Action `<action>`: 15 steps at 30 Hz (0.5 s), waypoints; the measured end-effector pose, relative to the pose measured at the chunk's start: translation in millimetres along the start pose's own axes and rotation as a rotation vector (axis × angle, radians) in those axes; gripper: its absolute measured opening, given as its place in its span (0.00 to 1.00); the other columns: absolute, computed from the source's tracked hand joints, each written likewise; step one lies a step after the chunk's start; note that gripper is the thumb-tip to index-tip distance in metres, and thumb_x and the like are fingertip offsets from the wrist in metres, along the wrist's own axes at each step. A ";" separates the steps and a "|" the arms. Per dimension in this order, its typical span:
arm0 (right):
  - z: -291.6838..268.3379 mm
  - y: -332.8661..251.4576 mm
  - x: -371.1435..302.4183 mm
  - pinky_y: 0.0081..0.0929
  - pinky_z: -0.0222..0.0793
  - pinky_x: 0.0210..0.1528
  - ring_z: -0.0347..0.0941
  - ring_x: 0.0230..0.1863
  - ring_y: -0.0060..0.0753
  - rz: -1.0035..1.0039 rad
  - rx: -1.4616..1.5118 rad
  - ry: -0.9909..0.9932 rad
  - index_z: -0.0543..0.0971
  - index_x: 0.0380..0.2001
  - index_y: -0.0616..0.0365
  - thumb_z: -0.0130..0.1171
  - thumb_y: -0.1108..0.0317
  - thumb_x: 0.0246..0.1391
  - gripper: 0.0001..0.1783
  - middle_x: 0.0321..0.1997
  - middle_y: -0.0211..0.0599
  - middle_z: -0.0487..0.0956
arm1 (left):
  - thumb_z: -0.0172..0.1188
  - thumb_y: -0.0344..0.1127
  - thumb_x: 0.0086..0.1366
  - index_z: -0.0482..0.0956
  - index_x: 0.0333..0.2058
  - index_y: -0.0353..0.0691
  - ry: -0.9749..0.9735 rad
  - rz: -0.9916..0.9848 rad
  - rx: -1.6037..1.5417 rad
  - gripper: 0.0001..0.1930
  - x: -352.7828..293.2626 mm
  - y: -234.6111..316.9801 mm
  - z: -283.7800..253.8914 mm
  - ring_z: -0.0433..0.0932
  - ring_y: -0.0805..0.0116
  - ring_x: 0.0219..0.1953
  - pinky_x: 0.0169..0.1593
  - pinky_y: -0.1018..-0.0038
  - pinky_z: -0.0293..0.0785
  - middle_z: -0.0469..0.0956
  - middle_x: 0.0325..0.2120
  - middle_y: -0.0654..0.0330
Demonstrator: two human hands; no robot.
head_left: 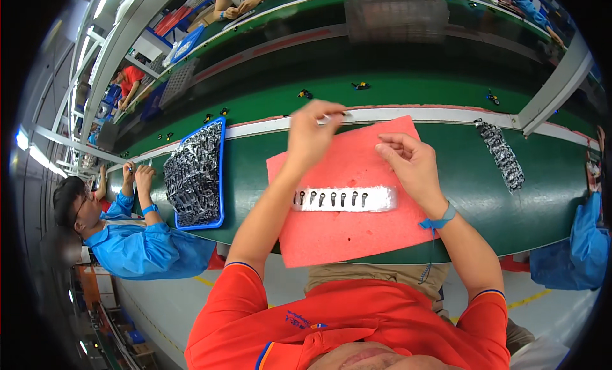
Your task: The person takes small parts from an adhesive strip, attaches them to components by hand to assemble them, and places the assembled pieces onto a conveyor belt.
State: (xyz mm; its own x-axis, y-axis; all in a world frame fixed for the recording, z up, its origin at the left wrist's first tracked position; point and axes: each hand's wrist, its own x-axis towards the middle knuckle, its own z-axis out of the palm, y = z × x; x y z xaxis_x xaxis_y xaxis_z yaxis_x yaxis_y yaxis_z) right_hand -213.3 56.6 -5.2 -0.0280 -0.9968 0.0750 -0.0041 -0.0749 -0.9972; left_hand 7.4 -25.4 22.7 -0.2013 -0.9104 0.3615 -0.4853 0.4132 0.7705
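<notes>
Two bare hands work above one pink foam sheet. The left hand (313, 133) is blurred, its fingers drawn together on one small slim piece (331, 118), too smeared to identify. The right hand (409, 162) is loosely curled, thumb and forefinger a narrow gap apart; whether anything sits between them I cannot tell. One blue wrist strap (441, 219) circles the right wrist.

One white strip (382, 199) lies on the pink foam sheet (363, 233), between the forearms and nearer the person's body than either hand. Eight small black pieces (333, 199) show on it in a single row, the leftmost partly cut off beside the left forearm.

The foam rests on the green counter (252, 172). Left of it stands one blue tray (222, 191), heaped with wrapped dark parts (194, 172), too many to count. Well to the right lies one bundle of wrapped dark parts (500, 154). On the green belt beyond, three small black-and-yellow pieces (361, 85) lie well apart, with more past the tray. One co-worker in a blue smock (143, 245) sits at left.
</notes>
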 end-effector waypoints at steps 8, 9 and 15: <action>-7.1 -9.4 5.0 0.20 0.73 0.31 0.79 0.28 0.22 -0.352 -0.332 -0.019 0.88 0.37 0.61 0.71 0.75 0.55 0.06 0.32 0.35 0.85 | 0.67 0.28 0.61 0.90 0.38 0.43 0.043 0.205 0.650 0.08 65.5 -90.8 10.0 0.82 0.52 0.45 0.50 0.59 0.78 0.86 0.38 0.56; -9.5 -13.7 4.6 0.20 0.73 0.31 0.79 0.28 0.22 -0.343 -0.334 -0.023 0.88 0.37 0.61 0.71 0.75 0.55 0.06 0.32 0.35 0.85 | 0.67 0.28 0.60 0.90 0.37 0.42 0.073 0.261 0.637 0.07 65.6 -89.0 11.5 0.82 0.52 0.45 0.50 0.59 0.78 0.86 0.37 0.56; -10.0 -24.5 -11.5 0.30 0.73 0.30 0.79 0.28 0.37 -0.483 -0.455 -0.491 0.88 0.35 0.57 0.72 0.72 0.49 0.08 0.30 0.37 0.81 | 0.71 0.28 0.59 0.88 0.33 0.36 -0.156 0.053 0.248 0.04 3.7 -1.7 -20.9 0.82 0.66 0.34 0.40 0.70 0.77 0.84 0.29 0.57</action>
State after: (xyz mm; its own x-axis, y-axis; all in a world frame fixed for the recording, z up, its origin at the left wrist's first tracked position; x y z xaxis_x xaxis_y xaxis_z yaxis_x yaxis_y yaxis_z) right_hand -222.9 70.2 18.3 0.5205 -0.7643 0.3806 -0.3108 -0.5848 -0.7492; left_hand 25.3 -29.1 33.8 -0.3507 -0.8878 0.2981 -0.6601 0.4601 0.5938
